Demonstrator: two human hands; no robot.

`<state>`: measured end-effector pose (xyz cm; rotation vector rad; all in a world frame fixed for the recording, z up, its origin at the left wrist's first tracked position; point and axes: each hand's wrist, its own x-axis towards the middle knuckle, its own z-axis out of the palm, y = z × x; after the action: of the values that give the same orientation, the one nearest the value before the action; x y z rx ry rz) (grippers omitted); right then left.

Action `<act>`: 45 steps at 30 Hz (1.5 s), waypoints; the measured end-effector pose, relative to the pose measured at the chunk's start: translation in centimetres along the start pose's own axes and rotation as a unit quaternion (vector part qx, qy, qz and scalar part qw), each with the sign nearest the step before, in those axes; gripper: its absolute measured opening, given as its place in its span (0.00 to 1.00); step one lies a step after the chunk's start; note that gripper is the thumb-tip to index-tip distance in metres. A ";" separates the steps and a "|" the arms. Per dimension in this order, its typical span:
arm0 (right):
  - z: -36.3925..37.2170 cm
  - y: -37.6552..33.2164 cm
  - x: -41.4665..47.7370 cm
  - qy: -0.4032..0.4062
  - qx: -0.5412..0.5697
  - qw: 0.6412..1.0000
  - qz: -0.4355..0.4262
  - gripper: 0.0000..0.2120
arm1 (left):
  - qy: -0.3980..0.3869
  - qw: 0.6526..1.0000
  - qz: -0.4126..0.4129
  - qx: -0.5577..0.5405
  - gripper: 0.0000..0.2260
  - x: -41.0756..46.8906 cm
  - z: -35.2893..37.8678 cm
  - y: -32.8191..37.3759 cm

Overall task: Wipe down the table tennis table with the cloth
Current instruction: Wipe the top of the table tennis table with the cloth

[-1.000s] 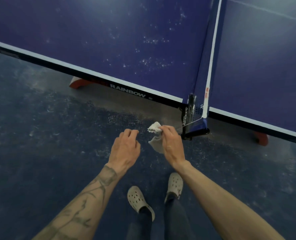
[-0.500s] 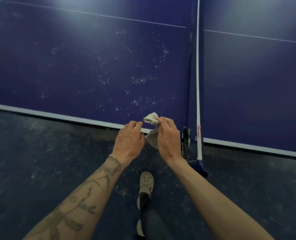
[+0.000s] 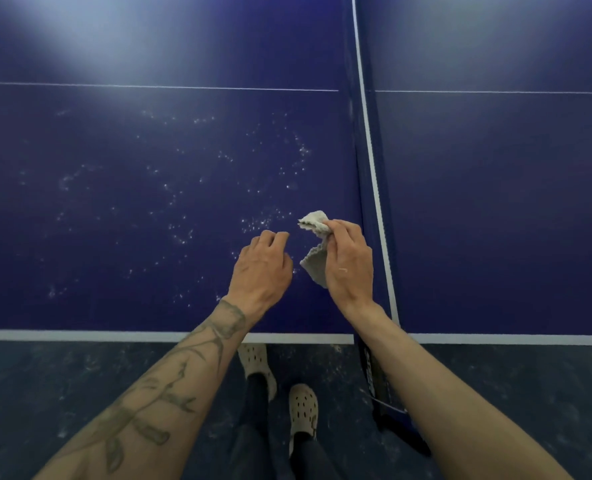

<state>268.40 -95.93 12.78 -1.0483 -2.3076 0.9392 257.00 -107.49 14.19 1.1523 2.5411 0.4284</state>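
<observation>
The blue table tennis table (image 3: 131,209) fills the upper view, its left half speckled with white spots and dust. A small pale grey cloth (image 3: 317,237) hangs crumpled above the table, close to the net. My right hand (image 3: 348,261) pinches the cloth at its top, and the rest drapes along my palm. My left hand (image 3: 263,268) hovers just left of the cloth with its fingers curled, holding nothing. Both hands are over the near part of the left half.
The net (image 3: 374,188) with its white top band runs away from me on the right, and its black clamp post (image 3: 377,382) hangs over the table's near edge. The white edge line (image 3: 79,336) marks that edge. My feet in pale clogs (image 3: 303,410) stand on the dark floor.
I have stepped up to the table, so both hands now sit over its surface instead of over the floor. The cloth stays in my right hand.
</observation>
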 end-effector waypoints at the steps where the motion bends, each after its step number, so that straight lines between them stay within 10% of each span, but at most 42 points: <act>1: 0.2 0.0 1.1 0.006 -0.004 1.000 0.003 0.15 | -0.002 1.000 0.005 -0.002 0.19 1.2 -0.1 -0.2; 27: 11.3 7.1 37.1 0.082 -0.166 0.982 0.023 0.16 | -0.054 0.998 0.022 -0.010 0.20 33.3 2.3 -6.8; 45: 17.8 14.1 43.8 -0.103 -0.240 0.965 -0.002 0.29 | 0.063 0.989 0.095 0.095 0.21 40.9 8.8 -12.0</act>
<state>237.08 -62.10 -4.89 -1.1709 -2.7949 0.5091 226.98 -82.58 -5.07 1.4895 2.6361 0.3189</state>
